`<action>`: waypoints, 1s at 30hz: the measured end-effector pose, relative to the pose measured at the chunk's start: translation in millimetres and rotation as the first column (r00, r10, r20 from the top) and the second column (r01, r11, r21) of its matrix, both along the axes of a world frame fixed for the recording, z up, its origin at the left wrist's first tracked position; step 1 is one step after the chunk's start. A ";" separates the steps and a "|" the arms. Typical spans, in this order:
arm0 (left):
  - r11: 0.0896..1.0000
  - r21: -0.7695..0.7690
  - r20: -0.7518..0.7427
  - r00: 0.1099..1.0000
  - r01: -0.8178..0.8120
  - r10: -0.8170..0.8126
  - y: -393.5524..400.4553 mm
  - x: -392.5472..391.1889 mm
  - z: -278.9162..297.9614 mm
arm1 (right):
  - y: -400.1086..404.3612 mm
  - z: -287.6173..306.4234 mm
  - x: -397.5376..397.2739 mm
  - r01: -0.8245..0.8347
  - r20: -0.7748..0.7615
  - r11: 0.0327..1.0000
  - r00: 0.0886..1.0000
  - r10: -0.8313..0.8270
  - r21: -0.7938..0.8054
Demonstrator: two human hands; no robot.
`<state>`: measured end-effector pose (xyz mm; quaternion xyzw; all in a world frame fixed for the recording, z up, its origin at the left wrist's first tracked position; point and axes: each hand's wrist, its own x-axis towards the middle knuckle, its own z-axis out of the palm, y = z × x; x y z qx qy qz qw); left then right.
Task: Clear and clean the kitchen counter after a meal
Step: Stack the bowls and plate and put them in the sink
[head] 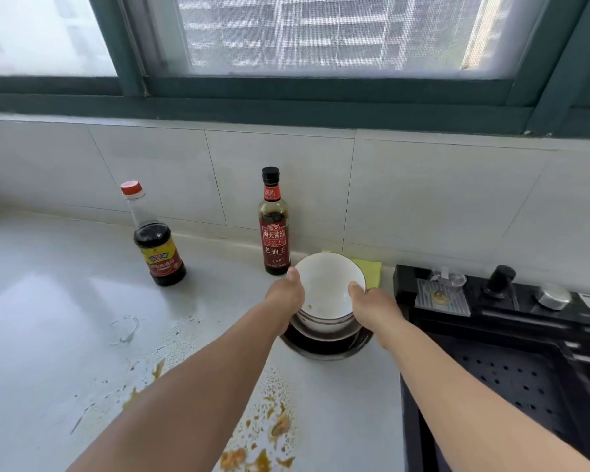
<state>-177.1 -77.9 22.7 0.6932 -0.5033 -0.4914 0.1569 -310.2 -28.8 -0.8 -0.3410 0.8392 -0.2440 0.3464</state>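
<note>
A white bowl point(326, 284) tops a stack of dishes: a second bowl point(324, 327) under it and a dark plate point(327, 347) at the bottom, on the pale counter point(48, 318). My left hand point(286, 292) grips the top bowl's left rim, thumb over the edge. My right hand point(372, 301) grips its right rim. The bowl holds a few orange specks. Orange food scraps point(276, 427) and crumbs lie scattered on the counter near my forearms. A yellow cloth point(372, 270) lies behind the bowl.
Two dark sauce bottles stand by the tiled wall: a red-capped one point(157, 243) at left, a black-capped one point(275, 229) just left of the bowl. A black sink point(511, 373) with a perforated tray and a soap pump point(499, 279) lies to the right. A clear plastic scrap point(126, 330) lies at left.
</note>
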 end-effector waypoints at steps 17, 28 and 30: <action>0.966 -0.097 0.293 0.935 0.238 -0.201 -5.9 -3.6 10.4 | -7.3 -4.3 0.3 -0.089 -0.214 0.981 0.969 0.125 0.172; 0.983 -0.029 0.270 0.948 0.183 -0.169 -5.6 5.6 0.3 | -3.3 -11.5 4.9 0.051 0.010 0.994 0.999 -0.052 0.099; 0.992 -0.017 0.212 0.970 0.129 -0.122 -4.9 9.2 -5.4 | -1.0 -12.0 6.6 0.080 0.027 0.993 0.996 -0.083 0.087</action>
